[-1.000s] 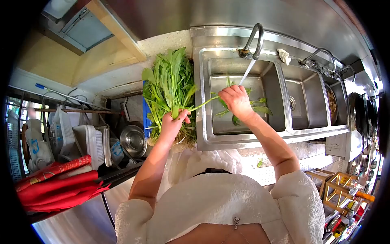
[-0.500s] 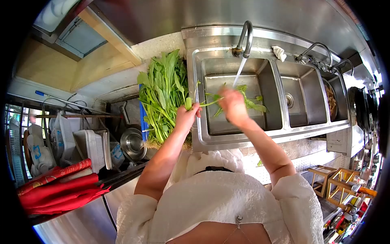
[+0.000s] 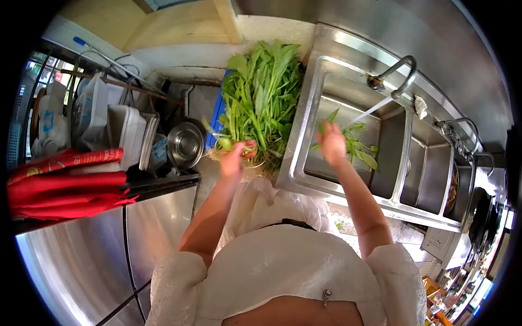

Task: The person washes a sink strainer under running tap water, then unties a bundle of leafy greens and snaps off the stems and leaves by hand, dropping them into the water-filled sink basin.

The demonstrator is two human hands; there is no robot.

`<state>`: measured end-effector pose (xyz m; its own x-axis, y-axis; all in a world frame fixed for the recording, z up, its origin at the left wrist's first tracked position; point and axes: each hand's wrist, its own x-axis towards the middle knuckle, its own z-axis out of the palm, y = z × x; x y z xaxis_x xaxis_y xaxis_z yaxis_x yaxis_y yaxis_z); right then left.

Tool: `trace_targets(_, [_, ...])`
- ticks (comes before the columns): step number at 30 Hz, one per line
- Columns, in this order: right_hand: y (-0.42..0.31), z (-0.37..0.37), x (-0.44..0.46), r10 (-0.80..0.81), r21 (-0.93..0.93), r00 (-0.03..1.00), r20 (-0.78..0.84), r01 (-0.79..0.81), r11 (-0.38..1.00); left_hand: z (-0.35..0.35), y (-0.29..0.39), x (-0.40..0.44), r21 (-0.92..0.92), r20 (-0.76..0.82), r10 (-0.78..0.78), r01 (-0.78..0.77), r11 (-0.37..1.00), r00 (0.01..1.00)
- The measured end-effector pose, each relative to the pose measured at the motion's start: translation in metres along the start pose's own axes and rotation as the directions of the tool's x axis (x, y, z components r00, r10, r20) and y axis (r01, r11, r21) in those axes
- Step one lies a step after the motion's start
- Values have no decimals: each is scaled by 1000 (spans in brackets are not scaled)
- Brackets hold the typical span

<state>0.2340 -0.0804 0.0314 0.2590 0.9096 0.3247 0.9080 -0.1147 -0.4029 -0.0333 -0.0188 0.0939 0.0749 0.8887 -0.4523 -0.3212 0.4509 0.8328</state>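
My left hand (image 3: 237, 156) is closed on a green vegetable stem (image 3: 224, 143), in front of a large heap of leafy greens (image 3: 258, 100). The heap lies in a blue crate (image 3: 216, 117) left of the sink. Over the left basin of the steel sink (image 3: 304, 142) is my right hand (image 3: 333, 144), its fingers blurred. A leaf shows just past its fingertips; whether the hand grips it is unclear. Loose leafy pieces (image 3: 361, 148) lie in that basin beside the right hand. Water runs into the basin from the curved faucet (image 3: 406, 73).
A white cloth (image 3: 420, 107) sits on the sink's back ledge. Further basins with more faucets (image 3: 465, 125) are to the right. On the left are a metal pot (image 3: 186, 144), white plastic baskets (image 3: 128, 133) and red fabric or bags (image 3: 65, 187) above steel cabinet doors (image 3: 76, 261).
The view has swung left. My hands, earlier together on one stem over the basin's left edge, are apart: the left is by the heap with a stem, the right remains over the basin.
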Motion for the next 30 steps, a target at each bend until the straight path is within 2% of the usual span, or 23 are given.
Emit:
trace_targets(1, [-17, 25, 2, -117, 141, 993, 6, 115, 983, -25, 6, -1, -69, -8, -25, 25, 997, 1000])
trace_targets(2, [-71, 8, 19, 170, 62, 864, 474, -225, 972, -47, 12, -1, -140, -10, -47, 45, 989, 999])
trace_targets(4, [-111, 48, 21, 87, 147, 846, 527, -191, 970, -80, 22, 1, -91, -8, -86, 84, 992, 996])
trace_targets(5, [-129, 61, 27, 171, 30, 773, 611, -238, 971, -92, 24, 1, -37, -1, -126, 126, 991, 992])
trace_targets(6, [-138, 73, 30, 164, 27, 768, 619, -229, 973, -100, 25, 1, -47, -11, -128, 127, 991, 992])
trace_targets(8, [-146, 103, 33, 311, -151, 782, 540, -274, 950, -114, 26, 2, -101, 51, -180, 185, 978, 982])
trace_targets(9, [-148, 106, 35, 247, -109, 826, 507, -223, 969, -116, 27, 2, -114, 45, -178, 182, 977, 983])
trace_targets(10, [-148, 108, 39, 238, -113, 827, 509, -210, 971, -115, 27, 2, -109, 44, -176, 180, 978, 983])
trace_targets(12, [-149, 96, 52, 269, -121, 762, 590, -246, 962, -110, 24, 4, -105, 47, -172, 176, 979, 984])
trace_targets(13, [-148, 83, 56, 220, -14, 816, 534, -251, 968, -109, 20, 8, 15, 59, -195, 195, 981, 979])
trace_targets(14, [-146, 70, 61, 221, -27, 815, 536, -245, 969, -108, 15, 11, 2, 62, -199, 200, 980, 978])
trace_targets(15, [-145, 54, 68, 262, 217, 766, 587, -461, 861, -102, 13, 14, -2, 96, -213, 214, 977, 972])
trace_targets(16, [-147, 38, 77, 279, 426, 716, 640, -633, 646, -91, 15, 15, -2, 135, -223, 226, 974, 965])
trace_targets(17, [-152, 22, 81, 273, 581, 701, 659, -705, 407, -80, 18, 14, -56, 236, -256, 276, 959, 937])
trace_targets(18, [-158, 6, 86, 275, 644, 714, 644, -700, 308, -67, 23, 12, -54, 256, -255, 277, 959, 932])
trace_targets(22, [-176, -33, 84, 311, 835, 828, 466, -528, 155, -5, 50, -2, 36, 392, -163, 162, 986, 905])
trace_targets(24, [-182, -44, 79, 340, 883, 868, 362, -436, 174, 17, 58, -7, 29, 378, -57, 49, 998, 924])
trace_targets(26, [-183, -38, 71, 419, 895, 871, 256, -377, 238, 25, 54, -5, 103, 423, -56, 13, 995, 904])
trace_targets(28, [-186, -37, 62, 500, 888, 833, 237, -395, 237, 31, 53, -5, 216, 416, -99, 8, 976, 904])
trace_targets(30, [-178, -24, 47, 459, 915, 870, 181, -320, 247, 26, 38, 2, 218, 416, -89, -4, 976, 905])
